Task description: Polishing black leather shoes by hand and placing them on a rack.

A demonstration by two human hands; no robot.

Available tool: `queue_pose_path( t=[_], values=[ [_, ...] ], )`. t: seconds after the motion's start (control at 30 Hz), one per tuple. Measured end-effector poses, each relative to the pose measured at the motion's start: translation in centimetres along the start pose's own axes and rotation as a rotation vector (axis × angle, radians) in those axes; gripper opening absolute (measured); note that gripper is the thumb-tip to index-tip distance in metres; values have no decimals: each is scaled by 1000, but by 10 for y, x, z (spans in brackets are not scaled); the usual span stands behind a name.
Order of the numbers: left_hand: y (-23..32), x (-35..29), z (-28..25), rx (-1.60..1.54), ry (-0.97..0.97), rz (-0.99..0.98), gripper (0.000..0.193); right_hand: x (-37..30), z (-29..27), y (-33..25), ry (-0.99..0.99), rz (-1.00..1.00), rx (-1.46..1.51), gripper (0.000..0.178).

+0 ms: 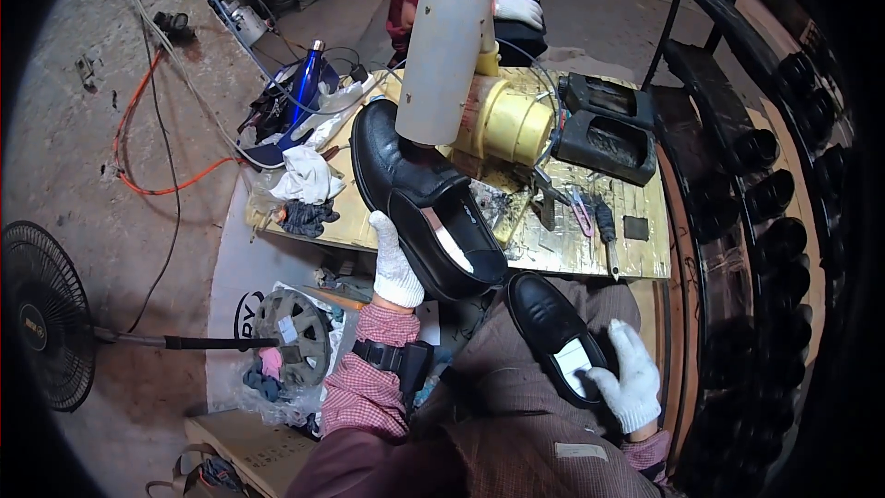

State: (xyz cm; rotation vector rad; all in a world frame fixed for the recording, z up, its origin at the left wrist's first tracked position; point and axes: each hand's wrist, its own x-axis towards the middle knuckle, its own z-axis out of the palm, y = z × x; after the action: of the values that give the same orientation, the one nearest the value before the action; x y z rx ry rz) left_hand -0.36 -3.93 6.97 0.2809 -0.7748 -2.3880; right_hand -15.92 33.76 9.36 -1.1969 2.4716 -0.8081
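My left hand (395, 258), in a white knit glove, grips the side of a black leather shoe (419, 194) with a pale insole, holding it up against the grey cylinder (449, 41) of a yellow machine (512, 120). My right hand (629, 378), also gloved, holds the heel of a second black shoe (553, 332) that rests on my lap.
The workbench (562, 254) has a worn yellowish top with pliers, a screwdriver, rags and a black two-slot tray (608, 124). A blue bottle (306, 83) stands at the back left. A floor fan (41, 314) is at left. A rack of black shoes (774, 194) curves along the right. Another gloved person (516, 9) works behind the machine.
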Motion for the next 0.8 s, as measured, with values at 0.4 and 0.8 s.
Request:
queue_pose_path(
  t=[0.4,0.8],
  values=[
    [-29,-15,7,-290,58,16,127,6,7,9,-209,24,53,70],
    [-20,-1,19,82,455,-25,89,11,7,13,-238,51,77,69]
  ],
)
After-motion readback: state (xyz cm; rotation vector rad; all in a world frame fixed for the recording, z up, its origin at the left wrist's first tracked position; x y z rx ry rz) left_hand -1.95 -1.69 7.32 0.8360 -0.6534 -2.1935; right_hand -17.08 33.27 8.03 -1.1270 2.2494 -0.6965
